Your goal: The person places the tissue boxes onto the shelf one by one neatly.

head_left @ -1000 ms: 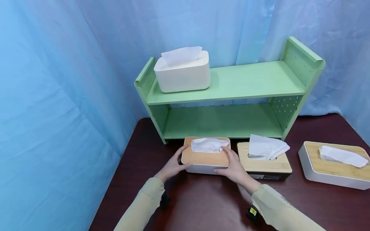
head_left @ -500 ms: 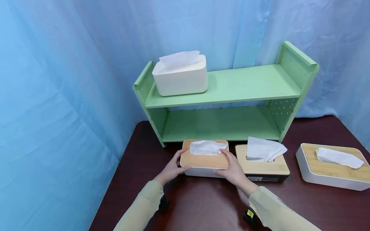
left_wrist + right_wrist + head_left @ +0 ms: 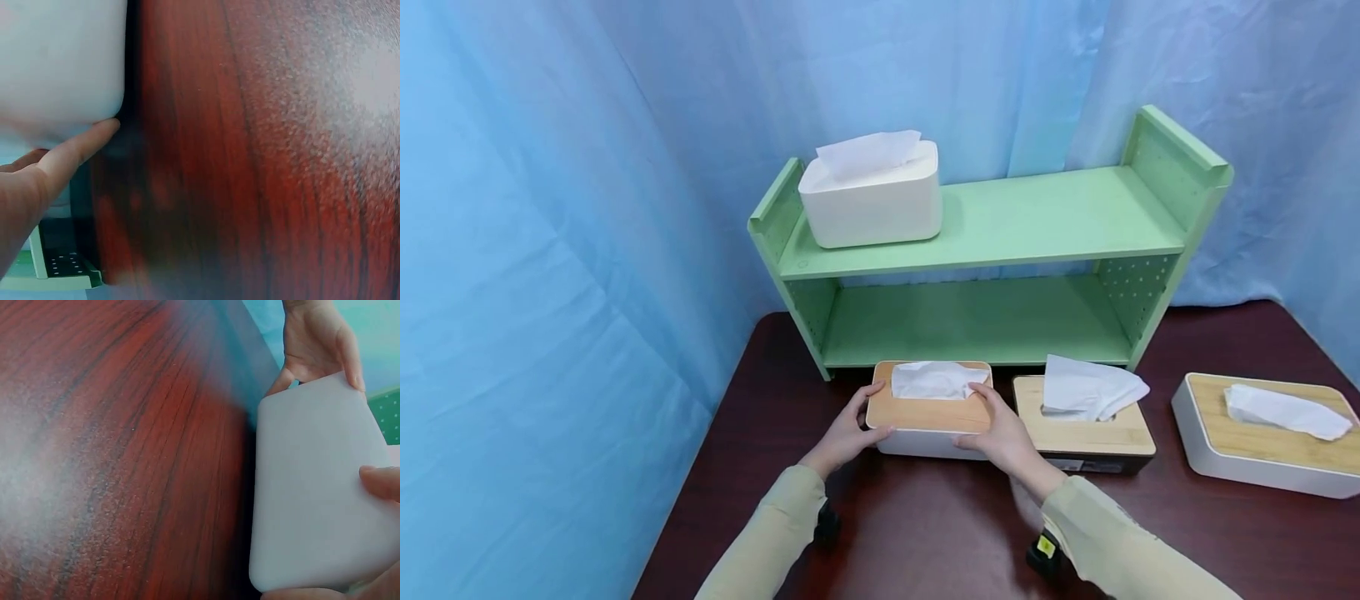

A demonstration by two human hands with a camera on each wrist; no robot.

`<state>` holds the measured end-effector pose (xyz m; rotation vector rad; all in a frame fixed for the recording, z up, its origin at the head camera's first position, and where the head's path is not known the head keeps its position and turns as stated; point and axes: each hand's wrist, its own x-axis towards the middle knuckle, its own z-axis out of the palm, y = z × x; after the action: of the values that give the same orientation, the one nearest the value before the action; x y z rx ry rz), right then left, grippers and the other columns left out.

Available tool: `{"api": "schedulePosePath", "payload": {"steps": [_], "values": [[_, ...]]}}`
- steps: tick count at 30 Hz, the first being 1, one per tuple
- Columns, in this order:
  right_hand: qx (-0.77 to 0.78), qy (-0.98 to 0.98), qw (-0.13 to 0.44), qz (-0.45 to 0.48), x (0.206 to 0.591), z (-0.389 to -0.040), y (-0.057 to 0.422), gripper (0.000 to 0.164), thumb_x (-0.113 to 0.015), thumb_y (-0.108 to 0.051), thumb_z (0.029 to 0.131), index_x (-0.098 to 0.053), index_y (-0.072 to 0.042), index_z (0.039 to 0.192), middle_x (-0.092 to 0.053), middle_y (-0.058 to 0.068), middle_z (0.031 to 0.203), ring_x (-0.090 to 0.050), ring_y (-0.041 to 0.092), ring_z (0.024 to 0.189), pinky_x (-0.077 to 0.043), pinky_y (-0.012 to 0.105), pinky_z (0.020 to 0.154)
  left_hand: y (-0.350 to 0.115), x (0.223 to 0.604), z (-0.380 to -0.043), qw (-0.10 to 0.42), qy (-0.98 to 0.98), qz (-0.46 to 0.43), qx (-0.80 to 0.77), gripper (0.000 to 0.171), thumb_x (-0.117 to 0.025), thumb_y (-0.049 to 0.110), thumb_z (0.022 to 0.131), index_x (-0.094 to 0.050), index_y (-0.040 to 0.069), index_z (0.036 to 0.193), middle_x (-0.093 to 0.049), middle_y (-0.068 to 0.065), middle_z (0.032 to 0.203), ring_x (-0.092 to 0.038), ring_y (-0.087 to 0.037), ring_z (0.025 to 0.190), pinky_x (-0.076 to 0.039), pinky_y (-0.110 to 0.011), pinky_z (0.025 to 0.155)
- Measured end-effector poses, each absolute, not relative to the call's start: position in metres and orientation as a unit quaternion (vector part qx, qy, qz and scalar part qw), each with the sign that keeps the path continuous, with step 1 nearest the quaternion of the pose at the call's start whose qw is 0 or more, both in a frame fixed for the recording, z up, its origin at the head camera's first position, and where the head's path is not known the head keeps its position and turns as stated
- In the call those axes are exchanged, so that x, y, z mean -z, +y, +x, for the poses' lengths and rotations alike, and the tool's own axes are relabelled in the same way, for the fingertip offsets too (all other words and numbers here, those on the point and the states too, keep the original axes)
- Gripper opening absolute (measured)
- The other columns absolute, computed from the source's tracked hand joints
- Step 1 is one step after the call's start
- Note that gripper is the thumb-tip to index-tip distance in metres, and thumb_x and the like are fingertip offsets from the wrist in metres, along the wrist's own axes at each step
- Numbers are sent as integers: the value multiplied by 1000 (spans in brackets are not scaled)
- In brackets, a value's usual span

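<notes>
A tissue box (image 3: 932, 412) with a white body and a light wood lid sits on the dark table just before the green shelf, a white tissue (image 3: 934, 381) poking from its slot. My left hand (image 3: 846, 437) holds its left end, thumb along the front and fingers at the lid's edge. At the opposite end my right hand (image 3: 1006, 433) grips it the same way, a fingertip by the tissue. In the left wrist view, a finger of the left hand (image 3: 65, 156) touches the white corner. The right wrist view has the box's plain front (image 3: 312, 487) between both hands.
On the green shelf's (image 3: 1060, 217) upper board stands a taller white tissue box (image 3: 872, 208). Right of the held box lies a black-based one with a wood lid (image 3: 1090, 437), then another white one with a wood lid (image 3: 1262, 429). Blue curtains (image 3: 550, 250) hang around the table (image 3: 925, 525).
The head view has tilted up slightly. The held tissue box has edged a little left, widening the gap to the black-based one; both hands keep their grip.
</notes>
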<state>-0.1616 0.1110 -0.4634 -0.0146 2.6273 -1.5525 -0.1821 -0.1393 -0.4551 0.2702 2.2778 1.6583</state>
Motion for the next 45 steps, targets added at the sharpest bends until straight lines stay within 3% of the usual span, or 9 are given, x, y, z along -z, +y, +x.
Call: {"api": "schedulePosePath", "payload": {"steps": [5, 11, 16, 19, 21, 25, 30, 38, 45], "values": [[513, 856, 52, 9, 459, -162, 117, 87, -84, -12, 68, -38, -11, 142, -44, 24, 140, -57, 37, 108, -45, 45, 90, -137, 450, -182, 149, 790, 108, -584, 68, -69, 10, 86, -35, 8, 144, -27, -23, 149, -43, -42, 125, -52, -36, 82], [514, 856, 29, -51, 450, -163, 123, 83, -83, -15, 70, -40, -12, 141, -46, 25, 138, -57, 38, 111, -45, 46, 92, -143, 458, -187, 111, 790, 103, -594, 70, -70, 9, 85, -36, 12, 145, -43, -19, 139, -49, -31, 121, -49, -34, 89], [525, 845, 25, -94, 432, -162, 133, 82, -81, -15, 74, -37, -12, 144, -29, 25, 150, -48, 41, 124, -41, 49, 98, -144, 445, -184, 80, 785, 138, -599, 69, -69, 6, 85, -36, 12, 145, -40, -16, 145, -46, -31, 127, -43, -42, 99], [527, 842, 25, -113, 419, -162, 140, 83, -80, -15, 75, -36, -11, 145, -21, 24, 154, -44, 41, 128, -41, 50, 99, -144, 433, -181, 70, 774, 166, -607, 68, -68, 3, 85, -37, 10, 145, -37, -15, 149, -42, -33, 131, -45, -41, 97], [523, 843, 19, -123, 409, -161, 145, 83, -80, -15, 75, -35, -11, 145, -24, 24, 152, -46, 40, 127, -42, 48, 97, -143, 424, -179, 70, 766, 181, -613, 67, -67, 1, 86, -36, 10, 145, -37, -15, 149, -41, -34, 132, -49, -38, 92], [527, 839, 17, -131, 391, -160, 154, 84, -80, -15, 76, -34, -10, 145, -31, 22, 150, -49, 37, 123, -47, 30, 90, -139, 405, -177, 77, 754, 197, -622, 66, -65, 1, 87, -36, 10, 146, -37, -16, 148, -39, -33, 134, -53, -29, 83], [535, 834, 3, -138, 371, -157, 162, 83, -80, -12, 75, -35, -9, 145, -35, 20, 146, -49, 34, 120, -41, 9, 81, -132, 384, -174, 71, 748, 207, -626, 67, -65, -1, 86, -36, 9, 145, -39, -17, 147, -39, -32, 135, -53, -30, 83], [524, 840, -16, -136, 337, -147, 180, 86, -80, -13, 76, -33, -15, 147, -35, 19, 145, -48, 31, 113, -51, 23, 60, -114, 353, -169, 42, 755, 217, -617, 66, -67, 2, 85, -40, 14, 144, -41, -9, 148, -41, -25, 135, -54, -36, 83], [505, 855, -27, -119, 311, -142, 197, 86, -79, -15, 78, -31, -18, 149, -32, 18, 148, -45, 32, 117, -49, 20, 62, -98, 328, -171, 27, 748, 241, -618, 67, -68, 0, 84, -40, 13, 144, -39, -5, 150, -38, -23, 137, -54, -40, 84]]}}
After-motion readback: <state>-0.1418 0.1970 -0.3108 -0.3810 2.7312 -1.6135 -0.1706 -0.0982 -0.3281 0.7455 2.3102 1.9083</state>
